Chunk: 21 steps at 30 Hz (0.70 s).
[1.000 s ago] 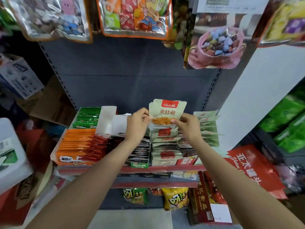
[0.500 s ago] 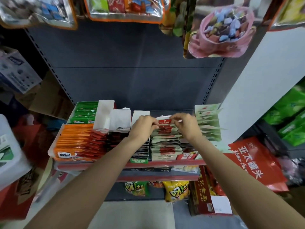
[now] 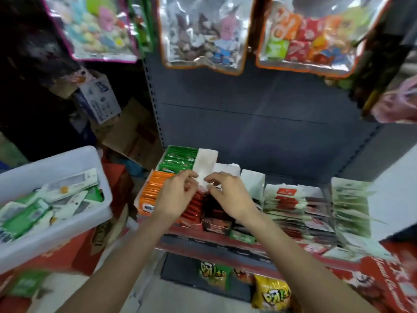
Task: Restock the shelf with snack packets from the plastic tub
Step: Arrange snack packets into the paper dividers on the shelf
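The white plastic tub (image 3: pixel 67 159) stands at the left, with several green and white snack packets (image 3: pixel 27 213) lying loose in it. The shelf (image 3: pixel 214 241) holds rows of packets: green (image 3: pixel 178 159), orange (image 3: pixel 155 188), red (image 3: pixel 194 211), dark (image 3: pixel 216 213) and white-and-red ones (image 3: pixel 286 199). My left hand (image 3: pixel 178 195) and my right hand (image 3: pixel 228 195) hover close together over the red and dark rows, just in front of a white card divider (image 3: pixel 206 163). Their fingers are loosely curled and hold nothing.
Large clear bags of sweets (image 3: pixel 203 32) hang overhead. Cardboard boxes (image 3: pixel 133 134) are piled behind the tub. Red cartons (image 3: pixel 381 281) sit at the lower right, and yellow and green snack bags (image 3: pixel 270 294) lie on the shelf below.
The white-and-red packet held up a second ago was set into its row. Both hands let go and moved left, empty. The view swung left and the tub came into sight.
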{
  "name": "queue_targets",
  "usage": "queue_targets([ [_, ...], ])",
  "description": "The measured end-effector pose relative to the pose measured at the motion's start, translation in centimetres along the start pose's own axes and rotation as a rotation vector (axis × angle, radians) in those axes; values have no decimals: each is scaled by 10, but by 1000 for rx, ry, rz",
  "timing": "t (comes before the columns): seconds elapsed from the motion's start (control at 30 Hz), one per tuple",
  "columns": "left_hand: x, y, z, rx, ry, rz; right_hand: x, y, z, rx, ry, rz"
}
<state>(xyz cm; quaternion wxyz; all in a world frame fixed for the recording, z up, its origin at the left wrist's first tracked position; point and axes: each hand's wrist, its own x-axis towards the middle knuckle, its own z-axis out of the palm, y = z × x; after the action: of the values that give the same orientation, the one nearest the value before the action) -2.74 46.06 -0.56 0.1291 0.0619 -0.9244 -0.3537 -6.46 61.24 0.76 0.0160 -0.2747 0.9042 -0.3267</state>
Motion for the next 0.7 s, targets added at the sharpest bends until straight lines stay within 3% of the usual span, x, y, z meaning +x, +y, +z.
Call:
queue_targets([
  [0.2, -23, -131, -120, 76, 236, -231, 60, -125, 105, 46, -154, -183],
  [0.33, -27, -231, -185, 142, 165, -403, 101, -192, 173, 17, -326, -160],
  [0.43, -29, -294, -214, 241, 14, -489, 129, -215, 224, 67, -408, 41],
  [0.53, -28, -336, -231, 408, -240, -438, 151, -226, 269, 234, -449, 328],
  [0.7, -22, -366, -242, 453, -435, -382, 177, -229, 320, 705, -205, 836],
])
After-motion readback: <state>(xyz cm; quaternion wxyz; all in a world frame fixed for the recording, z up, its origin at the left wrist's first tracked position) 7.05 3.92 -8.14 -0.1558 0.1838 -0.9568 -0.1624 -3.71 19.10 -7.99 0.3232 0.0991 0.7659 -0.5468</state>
